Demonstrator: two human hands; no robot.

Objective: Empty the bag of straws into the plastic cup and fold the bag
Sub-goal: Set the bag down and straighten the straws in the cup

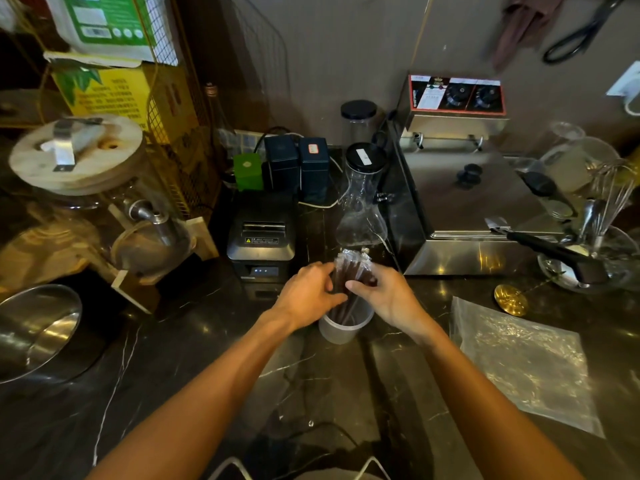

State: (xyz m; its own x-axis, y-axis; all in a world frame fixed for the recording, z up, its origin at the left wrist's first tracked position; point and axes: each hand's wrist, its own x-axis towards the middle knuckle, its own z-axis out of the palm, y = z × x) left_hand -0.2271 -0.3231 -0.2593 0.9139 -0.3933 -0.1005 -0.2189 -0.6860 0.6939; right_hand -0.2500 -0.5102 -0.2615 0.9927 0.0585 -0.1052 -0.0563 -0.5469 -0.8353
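A bundle of dark, individually wrapped straws (350, 271) stands upright in a frosted plastic cup (341, 330) at the middle of the dark marble counter. My left hand (310, 292) grips the bundle from the left and my right hand (379, 291) grips it from the right, both just above the cup's rim. The lower ends of the straws are inside the cup. The clear plastic bag (523, 362) lies flat and unfolded on the counter to the right, away from both hands.
A black receipt printer (261, 237) and a glass carafe (360, 216) stand just behind the cup. A steel fryer (467, 202) fills the back right, with a glass bowl of utensils (595, 258) beside it. A steel bowl (38, 327) sits at left, under a glass dispenser (76, 188).
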